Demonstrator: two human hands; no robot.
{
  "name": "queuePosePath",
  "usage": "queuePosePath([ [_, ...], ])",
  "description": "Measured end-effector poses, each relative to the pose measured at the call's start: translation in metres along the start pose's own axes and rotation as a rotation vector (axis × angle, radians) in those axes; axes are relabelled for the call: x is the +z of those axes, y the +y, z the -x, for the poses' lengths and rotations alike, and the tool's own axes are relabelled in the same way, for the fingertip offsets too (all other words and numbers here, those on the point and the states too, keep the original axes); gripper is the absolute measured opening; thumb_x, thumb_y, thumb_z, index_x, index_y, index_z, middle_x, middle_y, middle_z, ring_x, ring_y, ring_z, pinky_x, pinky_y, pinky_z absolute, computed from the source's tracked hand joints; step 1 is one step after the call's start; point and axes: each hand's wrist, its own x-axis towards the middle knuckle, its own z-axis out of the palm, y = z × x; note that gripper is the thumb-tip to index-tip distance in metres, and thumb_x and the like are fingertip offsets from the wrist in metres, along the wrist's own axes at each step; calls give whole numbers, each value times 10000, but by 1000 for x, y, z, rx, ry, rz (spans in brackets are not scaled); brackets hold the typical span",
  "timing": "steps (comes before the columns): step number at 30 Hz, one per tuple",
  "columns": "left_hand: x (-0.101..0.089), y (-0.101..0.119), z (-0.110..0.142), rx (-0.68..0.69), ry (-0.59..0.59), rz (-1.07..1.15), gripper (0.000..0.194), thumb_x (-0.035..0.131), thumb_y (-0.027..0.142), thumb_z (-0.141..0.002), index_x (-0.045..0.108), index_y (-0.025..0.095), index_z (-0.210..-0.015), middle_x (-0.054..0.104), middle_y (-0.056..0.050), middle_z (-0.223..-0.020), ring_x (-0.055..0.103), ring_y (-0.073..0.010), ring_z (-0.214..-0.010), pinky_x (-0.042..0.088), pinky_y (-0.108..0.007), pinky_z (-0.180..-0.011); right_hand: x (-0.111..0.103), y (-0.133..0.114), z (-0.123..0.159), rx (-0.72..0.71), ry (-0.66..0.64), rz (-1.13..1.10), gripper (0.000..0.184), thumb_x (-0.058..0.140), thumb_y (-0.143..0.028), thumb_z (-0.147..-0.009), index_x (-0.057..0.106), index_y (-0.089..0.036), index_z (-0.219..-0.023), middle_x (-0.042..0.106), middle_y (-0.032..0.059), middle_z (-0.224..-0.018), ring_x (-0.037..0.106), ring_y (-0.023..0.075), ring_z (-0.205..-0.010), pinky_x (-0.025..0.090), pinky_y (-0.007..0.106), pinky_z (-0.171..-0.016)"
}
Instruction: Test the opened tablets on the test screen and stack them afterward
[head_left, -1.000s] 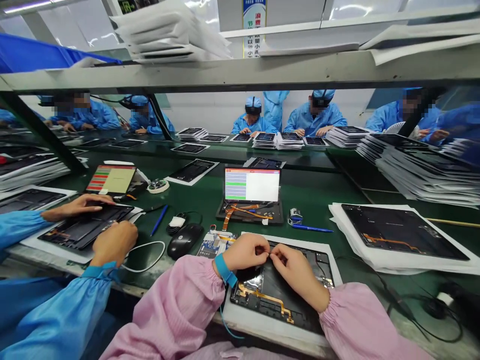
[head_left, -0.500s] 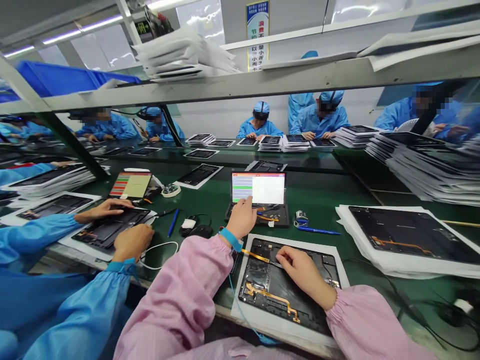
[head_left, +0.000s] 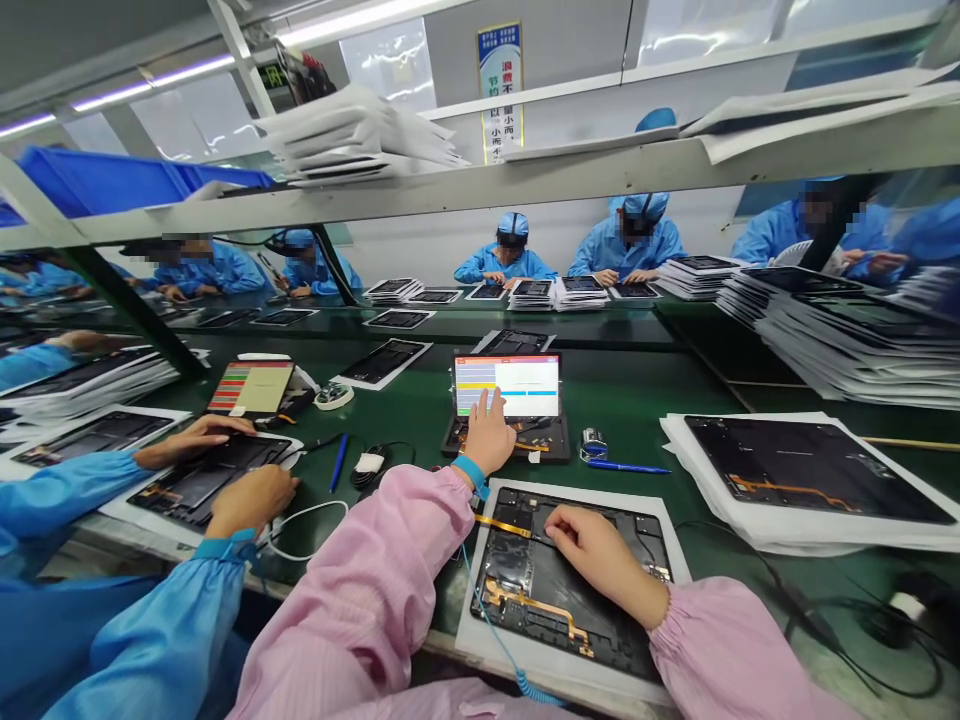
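My left hand, a blue band at its wrist, reaches forward with its fingers apart and fingertips at the lit screen of a small tablet-like device. Its black base carries orange flex cables below the screen. My right hand is closed, thumb against fingers, over an opened black tablet housing on white sheets. Whatever those fingers pinch is hidden; a thin dark strip leads to them from the end of an orange flex cable. Another copper-coloured flex cable lies inside the housing.
A blue pen and a small shiny metal item lie beyond the housing. To the right sits a stack of housings on white sheets. At left, a co-worker's hands work on another housing. A shelf beam crosses overhead.
My left hand's fingers have spread and shifted on the screen. A yellow row and blue buttons now show there. My right hand stays at the housing; the view has tilted slightly.
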Motion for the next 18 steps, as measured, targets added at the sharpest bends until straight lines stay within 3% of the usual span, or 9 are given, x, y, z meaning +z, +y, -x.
queuePosePath([
  [7,10,7,0,56,-65,-22,603,387,156,-766,301,81,-1358,390,-130,-1388,64,-263,-1390,95,-471,-1120,-3,-1,3,-13,-3,30,157,461,-220,-840,610,-202,-796,615,-3,-745,545,140,-688,371,234,-619],
  [10,2,12,5,34,-53,12,573,392,160,-775,324,85,-1340,378,-123,-1396,64,-268,-1389,86,-476,-1124,0,1,2,-20,-4,30,154,463,-215,-840,610,-201,-795,614,-4,-739,544,139,-687,373,233,-619],
  [12,-13,22,13,9,-65,88,583,395,165,-782,299,87,-1352,387,-120,-1390,67,-268,-1388,91,-479,-1125,3,3,0,-24,-10,27,149,470,-214,-836,613,-200,-797,617,-2,-742,547,141,-688,381,239,-622],
  [15,-53,50,33,-8,-80,306,584,385,205,-822,241,118,-1381,403,-104,-1378,108,-248,-1384,136,-464,-1128,0,-2,-4,-20,8,-40,155,474,-242,-845,615,-196,-801,628,13,-761,563,156,-708,413,262,-654],
  [18,-101,76,65,12,63,612,495,343,279,-882,268,208,-1366,348,-56,-1418,262,-196,-1343,254,-388,-1108,-22,-25,7,-21,218,-206,216,435,-328,-888,611,-204,-905,641,55,-911,582,193,-847,451,314,-763],
])
